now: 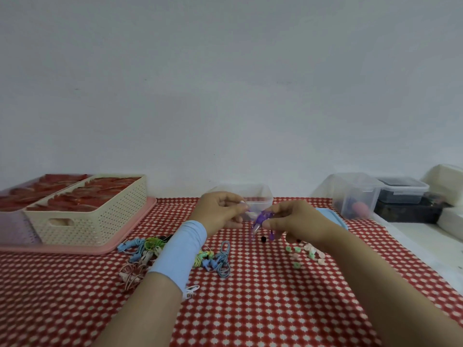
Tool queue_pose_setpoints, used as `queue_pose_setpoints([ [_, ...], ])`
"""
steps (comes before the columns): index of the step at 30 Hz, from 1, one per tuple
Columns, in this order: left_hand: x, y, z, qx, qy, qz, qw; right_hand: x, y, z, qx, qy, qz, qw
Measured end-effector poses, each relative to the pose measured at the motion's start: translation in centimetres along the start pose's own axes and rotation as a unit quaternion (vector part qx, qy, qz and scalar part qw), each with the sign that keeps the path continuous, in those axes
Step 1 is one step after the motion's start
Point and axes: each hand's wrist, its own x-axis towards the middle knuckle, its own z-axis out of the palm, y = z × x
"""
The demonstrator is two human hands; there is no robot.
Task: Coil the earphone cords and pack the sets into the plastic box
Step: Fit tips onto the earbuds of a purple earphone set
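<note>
Purple earphone set (pixel 261 219): held above the cloth between both hands, just in front of the plastic box. Its cord is partly bunched, and loose ends hang down toward the table.

Left hand (pixel 220 211): fingers are curled and one end of the purple set is pinched at the fingertips. A pale blue wrist sleeve (pixel 178 251) is worn on this forearm.

Right hand (pixel 293 221): the bunched part of the purple cord is pinched between thumb and fingers.

Plastic box (pixel 258 196): clear, uncovered, set at the far edge of the table behind the hands. Its contents cannot be made out.

Blue lid (pixel 333 217): laid flat to the right of the box, largely hidden by the right hand.

Loose earphone sets (pixel 147 246): blue, green, white and pink, heaped on the cloth under and beside the left forearm.

Small pastel pieces (pixel 308 251): green and pink, scattered under the right wrist. Their kind cannot be told.

Red checked tablecloth (pixel 250 309): spread over the table.

Cream basket (pixel 92 214): perforated, filled with red items, stood on a pink tray (pixel 75 249) at far left.

Clear container (pixel 355 194) and dark lidded container (pixel 403 189): placed at far right, off the cloth.
</note>
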Motion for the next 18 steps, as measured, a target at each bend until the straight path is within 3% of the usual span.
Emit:
queue_pose_setpoints([
  [12,6.3,2.6,-2.5,0.108,0.017,0.019,0.994,6.9,-4.2,-1.7,0.050,0.010,0.012,0.999],
  [18,10.9,1.8,-3.3,0.209,0.013,-0.007,0.978,11.6,-5.7,-1.9,-0.097,0.068,-0.008,0.993],
])
